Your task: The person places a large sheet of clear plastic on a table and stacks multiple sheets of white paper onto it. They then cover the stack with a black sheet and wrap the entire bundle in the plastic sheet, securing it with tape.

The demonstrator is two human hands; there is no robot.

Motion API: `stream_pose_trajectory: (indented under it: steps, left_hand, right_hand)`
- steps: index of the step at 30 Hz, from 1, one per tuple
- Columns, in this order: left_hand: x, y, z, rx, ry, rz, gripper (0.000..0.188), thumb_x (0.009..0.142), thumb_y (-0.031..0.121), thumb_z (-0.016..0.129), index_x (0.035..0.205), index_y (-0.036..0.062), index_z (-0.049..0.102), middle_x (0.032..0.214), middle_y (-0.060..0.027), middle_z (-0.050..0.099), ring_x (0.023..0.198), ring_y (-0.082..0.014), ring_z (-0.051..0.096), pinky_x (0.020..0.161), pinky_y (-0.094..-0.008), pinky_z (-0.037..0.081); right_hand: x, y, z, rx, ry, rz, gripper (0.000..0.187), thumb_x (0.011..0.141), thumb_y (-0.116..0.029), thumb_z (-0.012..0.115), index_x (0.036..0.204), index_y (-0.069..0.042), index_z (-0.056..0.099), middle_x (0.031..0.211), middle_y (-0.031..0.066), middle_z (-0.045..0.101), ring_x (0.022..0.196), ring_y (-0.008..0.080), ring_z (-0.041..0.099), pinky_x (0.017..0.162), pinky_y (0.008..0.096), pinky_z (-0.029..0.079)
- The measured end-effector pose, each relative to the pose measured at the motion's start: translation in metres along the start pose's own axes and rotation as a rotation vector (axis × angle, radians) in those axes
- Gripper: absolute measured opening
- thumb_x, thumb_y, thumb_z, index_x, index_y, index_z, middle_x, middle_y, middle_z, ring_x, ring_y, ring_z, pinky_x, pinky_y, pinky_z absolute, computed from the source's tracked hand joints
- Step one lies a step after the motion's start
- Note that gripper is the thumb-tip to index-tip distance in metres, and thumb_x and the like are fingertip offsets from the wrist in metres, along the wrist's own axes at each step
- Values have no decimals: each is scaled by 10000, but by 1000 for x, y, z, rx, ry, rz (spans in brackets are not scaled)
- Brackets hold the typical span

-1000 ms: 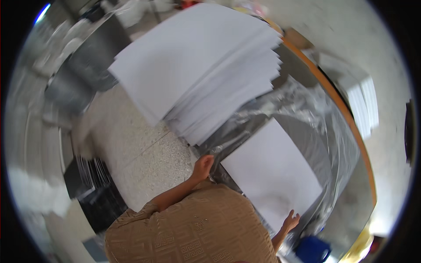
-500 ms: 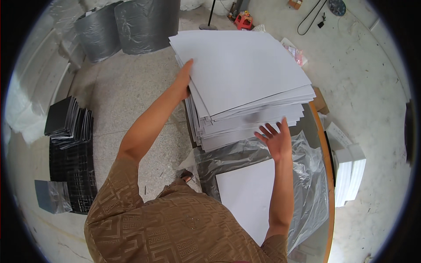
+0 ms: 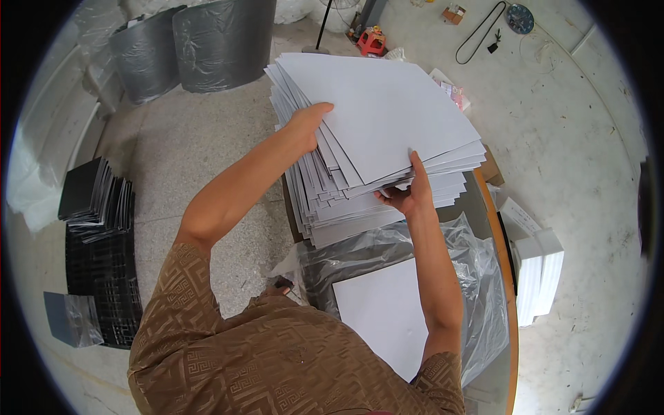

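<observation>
A tall, uneven stack of large white sheets [image 3: 387, 114] stands on the table, its layers fanned out along the left and near edges. My left hand [image 3: 309, 127] grips the left edge of the upper sheets, thumb on top and fingers hidden below. At the near edge, my right hand [image 3: 411, 191] holds the upper sheets as well, with its thumb on the top face and its fingers curled beneath. Closer to my body, a separate white sheet [image 3: 380, 311] lies flat on clear plastic film [image 3: 477, 277], partly covered by my right forearm and shirt.
The table has an orange-brown edge [image 3: 510, 339] on the right. Beyond it, white stacked blocks [image 3: 538, 270] stand on the floor. Left, dark sheets [image 3: 97, 197] rest on a black pallet [image 3: 104, 277]. Plastic-wrapped grey rolls [image 3: 225, 45] and a red stool [image 3: 372, 43] are behind.
My right hand has moved up and left from open air onto the near edge and closed there. My left hand has shifted inward, and the upper sheets are more fanned out at the left.
</observation>
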State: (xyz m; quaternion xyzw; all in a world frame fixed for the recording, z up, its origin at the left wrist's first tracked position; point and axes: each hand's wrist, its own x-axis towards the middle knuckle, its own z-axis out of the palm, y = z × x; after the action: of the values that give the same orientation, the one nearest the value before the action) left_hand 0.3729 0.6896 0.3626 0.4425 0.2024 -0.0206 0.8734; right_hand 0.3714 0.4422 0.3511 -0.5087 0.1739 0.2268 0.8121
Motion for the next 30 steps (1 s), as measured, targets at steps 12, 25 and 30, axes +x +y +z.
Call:
stream_pose_trajectory:
  steps: [12,25,30]
  left_hand:
    - [-36,7,34,184,53,78,566,805,344,679,1214,-12,518,1147,-131,599,1032,-238,586,881,-389,454]
    - [-1,-44,30,105,108,-48,730,741,398,737,1263,13,404,1128,-115,559,980,-223,558,818,-392,435]
    - [-1,-57,27,96,127,-16,575,749,385,737,1177,45,560,1055,-83,622,949,-194,598,781,-361,506]
  right_hand:
    - [6,-53,-11,26,-18,10,715,712,-602,674,1225,-150,466,1163,114,445,969,285,438,741,480,415]
    - [5,-36,-12,-28,131,-132,700,802,-565,551,1329,-121,430,1400,134,372,1237,348,369,946,607,299]
    - [24,-31,-24,-27,81,-157,559,852,-472,567,1290,-136,479,1264,101,531,1122,303,505,868,565,359]
